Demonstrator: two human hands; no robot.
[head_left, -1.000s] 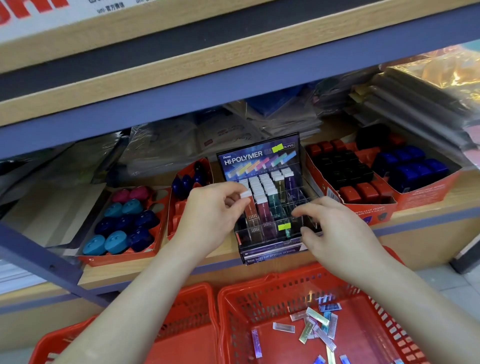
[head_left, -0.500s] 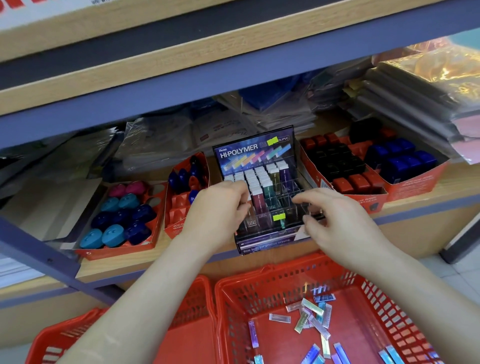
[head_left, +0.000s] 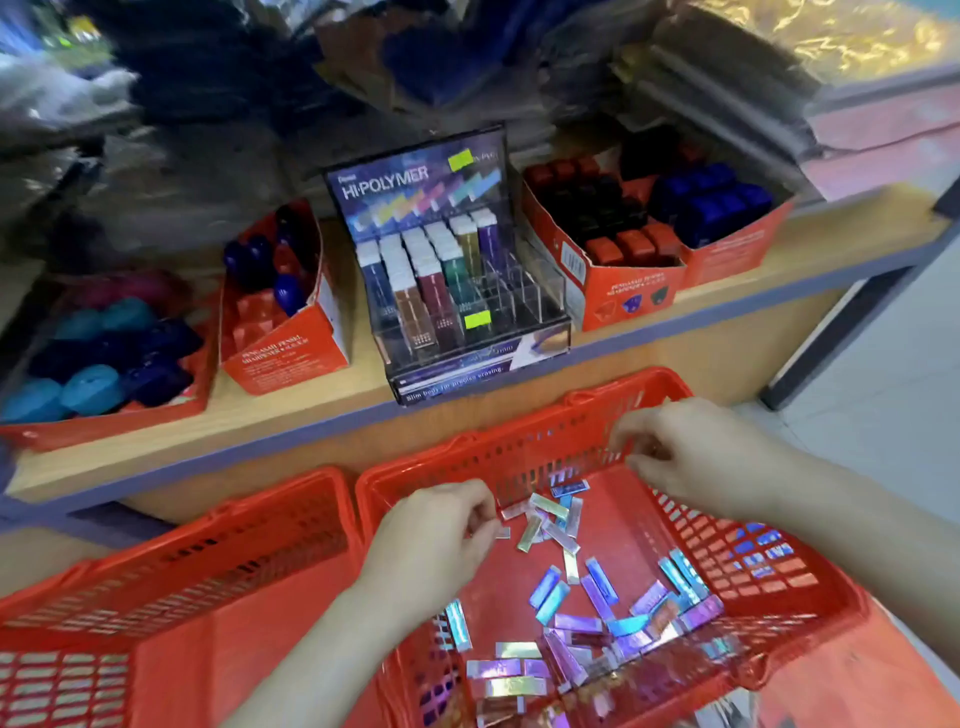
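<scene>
Head cam, L to R. At far left a second red basket (head_left: 182, 587) sits right against ours. Above it on the shelf (head_left: 311, 410) are a tray (head_left: 104, 426) of teal & navy sharpeners, then an orange sharpener box (head_left: 291, 353).

Our left hand (head_left: 431, 540) hangs over the near-left part of the main basket (head_left: 628, 535). Its fingers are curled down w/ the tips just beside a silver pack. The blur means we can't tell if that pack is pinched or only touched.

Behind, mid-shelf, the Hi-Polymer display case (head_left: 415, 179) stands at the shelf's front edge, left columns filled, right slots bare. The eraser packs (head_left: 551, 506), our job here, lie loose on the main basket's floor. One clump is near the far middle, and more are strewn toward the near-right corner.

Our right hand (head_left: 701, 457) is at the far-right rim, fingers bent. Whether they hold anything, we can't tell either. Further right stand two more sharpener boxes (head_left: 623, 301).

Risks, as we judge them:
- The packs look small & slick, so a tip-only pinch may let one slip back into the pile.
- A thin pack dropped near the wall could poke thru the basket's slots.
- The case's slots are narrow. A hurried insert may tip the upright packs or put a colour in the wrong column.
- A hard push could shove the case, since it sits so near the edge.
</scene>
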